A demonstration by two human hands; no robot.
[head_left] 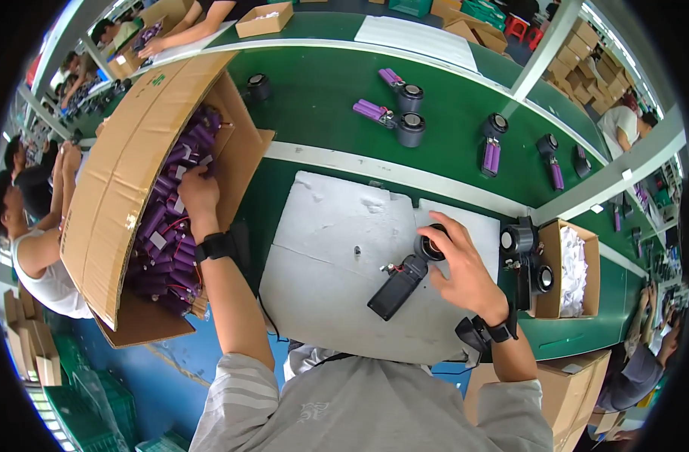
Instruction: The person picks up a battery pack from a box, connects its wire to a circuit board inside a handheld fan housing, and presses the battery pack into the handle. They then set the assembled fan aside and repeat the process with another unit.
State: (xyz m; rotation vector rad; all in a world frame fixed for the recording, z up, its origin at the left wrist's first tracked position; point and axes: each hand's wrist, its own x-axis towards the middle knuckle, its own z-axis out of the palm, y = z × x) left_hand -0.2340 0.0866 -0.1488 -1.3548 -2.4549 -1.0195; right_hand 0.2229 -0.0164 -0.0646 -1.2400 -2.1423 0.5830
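My left hand [199,194] reaches into a tilted cardboard box [126,158] full of purple battery packs [161,252] with red wires and white labels. Its fingers are curled closed on a battery pack, which they partly hide. On the white foam pad [322,226] in front of me lies a black device [399,286] with a round head and a flat rectangular handle; thin wires show near the joint. My right hand [465,264] grips the round head, index finger over its top and thumb at its lower side.
Several black round-headed units with purple packs [411,129] stand on the green bench [322,90] beyond a white rail. At right, more black units [519,237] sit beside a small carton [593,271] of white material. A metal post [608,188] rises there. Other people work around.
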